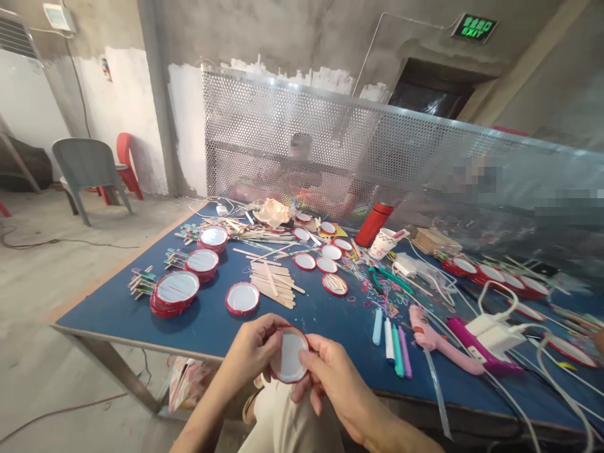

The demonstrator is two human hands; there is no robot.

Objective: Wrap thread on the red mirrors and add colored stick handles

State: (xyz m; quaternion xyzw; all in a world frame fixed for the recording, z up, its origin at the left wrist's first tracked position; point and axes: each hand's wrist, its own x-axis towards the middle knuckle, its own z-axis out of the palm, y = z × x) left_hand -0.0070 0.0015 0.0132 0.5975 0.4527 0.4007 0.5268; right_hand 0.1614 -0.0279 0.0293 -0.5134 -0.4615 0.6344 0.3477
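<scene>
We see three stacks of red-rimmed discs at left on the blue bench (189,330), then a lone disc (242,298); left hand (256,352) and right hand (333,371) both grip a red-rimmed disc (289,355) above the lap, just off the bench edge; pink glue gun (429,336) lies right, beside markers (397,346).

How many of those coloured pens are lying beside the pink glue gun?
4. Left to right on the table, to the left of the pink glue gun: a light blue pen, a white pen, a teal pen and a purple pen.
</scene>
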